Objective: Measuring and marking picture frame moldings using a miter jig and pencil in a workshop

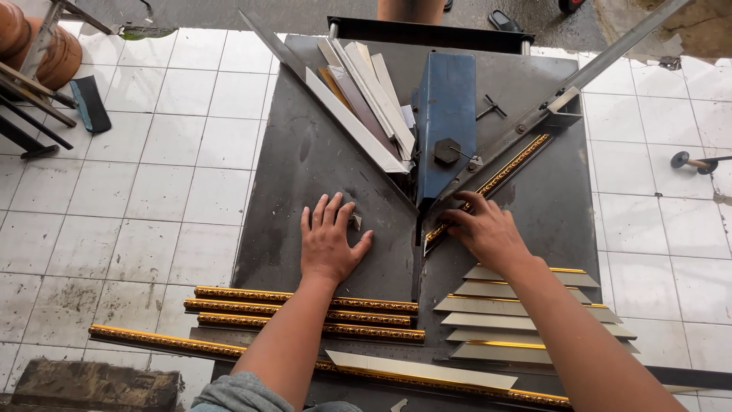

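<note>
Two hands down on the dark cutter table [305, 164]. Right hand [488, 233] closed around the near end of a gold-trimmed moulding strip [499, 177], pressing it against the angled metal fence [526, 122]. Strip's long axis running diagonally up and away to the right from those fingers. Left hand [329, 243] flat, fingers spread, gripping nothing, well left of the blue blade housing [446, 114], beside a small offcut [356, 221].

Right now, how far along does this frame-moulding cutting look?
Done: mitred pieces lie stacked under the right forearm. In hand: the right hand presses a gold strip along the right fence at the blue cutter, while the left hand rests flat on the table by a small offcut. Left: long uncut mouldings wait along the near edge.
</note>
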